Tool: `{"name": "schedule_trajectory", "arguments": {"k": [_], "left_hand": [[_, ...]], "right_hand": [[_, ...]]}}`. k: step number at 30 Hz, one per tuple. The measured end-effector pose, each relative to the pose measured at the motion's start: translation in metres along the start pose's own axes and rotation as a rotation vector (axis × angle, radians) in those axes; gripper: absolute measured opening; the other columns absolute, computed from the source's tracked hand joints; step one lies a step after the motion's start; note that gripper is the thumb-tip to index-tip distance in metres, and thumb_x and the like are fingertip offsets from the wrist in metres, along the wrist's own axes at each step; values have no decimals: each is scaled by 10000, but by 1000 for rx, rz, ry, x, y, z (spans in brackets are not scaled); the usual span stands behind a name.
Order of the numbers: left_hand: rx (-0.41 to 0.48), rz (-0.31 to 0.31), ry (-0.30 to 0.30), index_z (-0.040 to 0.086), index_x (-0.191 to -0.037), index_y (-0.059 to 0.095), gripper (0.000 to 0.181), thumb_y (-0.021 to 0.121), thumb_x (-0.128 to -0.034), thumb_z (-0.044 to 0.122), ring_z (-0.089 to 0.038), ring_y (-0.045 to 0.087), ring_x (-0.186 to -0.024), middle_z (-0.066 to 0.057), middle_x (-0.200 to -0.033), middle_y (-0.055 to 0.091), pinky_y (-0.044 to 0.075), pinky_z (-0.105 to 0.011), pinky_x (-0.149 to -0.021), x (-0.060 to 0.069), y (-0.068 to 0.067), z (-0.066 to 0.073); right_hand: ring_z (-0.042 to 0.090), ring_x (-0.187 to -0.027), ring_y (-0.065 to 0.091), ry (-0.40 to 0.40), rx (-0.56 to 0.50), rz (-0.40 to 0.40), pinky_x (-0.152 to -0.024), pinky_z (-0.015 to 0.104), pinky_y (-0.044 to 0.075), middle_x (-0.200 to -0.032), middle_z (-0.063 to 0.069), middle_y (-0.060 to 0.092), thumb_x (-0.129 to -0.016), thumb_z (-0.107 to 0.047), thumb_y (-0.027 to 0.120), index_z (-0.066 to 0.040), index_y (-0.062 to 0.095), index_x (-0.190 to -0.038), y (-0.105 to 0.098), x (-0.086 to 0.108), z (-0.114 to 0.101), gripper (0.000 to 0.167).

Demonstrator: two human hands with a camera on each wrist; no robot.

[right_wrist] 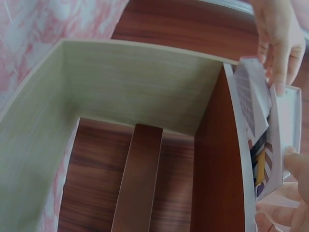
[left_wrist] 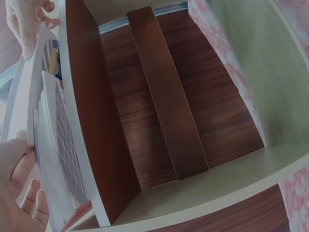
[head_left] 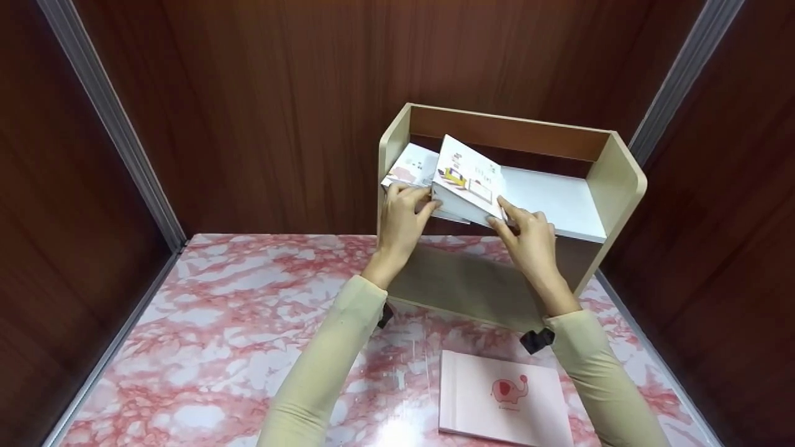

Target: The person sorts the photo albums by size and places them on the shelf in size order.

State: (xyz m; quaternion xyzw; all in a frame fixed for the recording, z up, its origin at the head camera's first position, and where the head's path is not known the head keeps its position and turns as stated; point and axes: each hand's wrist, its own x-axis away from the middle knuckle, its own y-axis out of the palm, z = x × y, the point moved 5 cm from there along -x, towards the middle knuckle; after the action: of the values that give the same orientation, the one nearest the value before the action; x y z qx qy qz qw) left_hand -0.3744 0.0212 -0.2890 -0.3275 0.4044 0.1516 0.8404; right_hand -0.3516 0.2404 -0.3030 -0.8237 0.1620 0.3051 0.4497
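Observation:
In the head view, a thick white book [head_left: 469,177] with a yellow picture on its cover is tilted over the upper shelf. My left hand [head_left: 402,220] pinches its left corner, and my right hand [head_left: 531,239] grips its lower right corner. Under and left of it lies another white book [head_left: 413,166] on the shelf, partly covered. The left wrist view has my left hand [left_wrist: 17,186] at the book's near end and my right hand [left_wrist: 29,21] at the far end. Both hands [right_wrist: 289,188] [right_wrist: 280,41] also show on the book in the right wrist view.
The wooden bookshelf [head_left: 627,180] stands at the back right of the marbled table [head_left: 248,347], with a white upper shelf board [head_left: 553,198] and a lower compartment. A pink book [head_left: 506,397] with an elephant lies flat in front. Brown walls enclose the table.

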Motion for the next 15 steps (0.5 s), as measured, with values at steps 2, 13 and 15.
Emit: {"name": "schedule_trajectory", "arguments": {"k": [2,13,15], "left_hand": [[7,-3,-2,113,-986,737,275,715,-797,311,-165,500,-927,8,-939,712,423,-279,-825,0,0,0],[-19,27,16,117,-990,734,281,718,-794,317,-173,507,-924,15,-949,712,421,-282,-829,-1,1,-1],[-19,24,14,118,-995,732,285,715,-797,322,-173,505,-929,17,-960,709,415,-282,-838,0,1,-1]], "right_hand": [[344,-826,485,5,4,-1,-738,467,320,-1213,118,610,-867,-424,615,-196,569,-1285,0,0,0,478],[334,-809,488,2,15,41,-735,471,321,-1184,115,631,-875,-443,600,-199,576,-1280,1,3,1,474],[329,-810,489,3,10,47,-733,468,320,-1180,111,634,-875,-440,601,-201,577,-1279,1,3,1,470]]}}
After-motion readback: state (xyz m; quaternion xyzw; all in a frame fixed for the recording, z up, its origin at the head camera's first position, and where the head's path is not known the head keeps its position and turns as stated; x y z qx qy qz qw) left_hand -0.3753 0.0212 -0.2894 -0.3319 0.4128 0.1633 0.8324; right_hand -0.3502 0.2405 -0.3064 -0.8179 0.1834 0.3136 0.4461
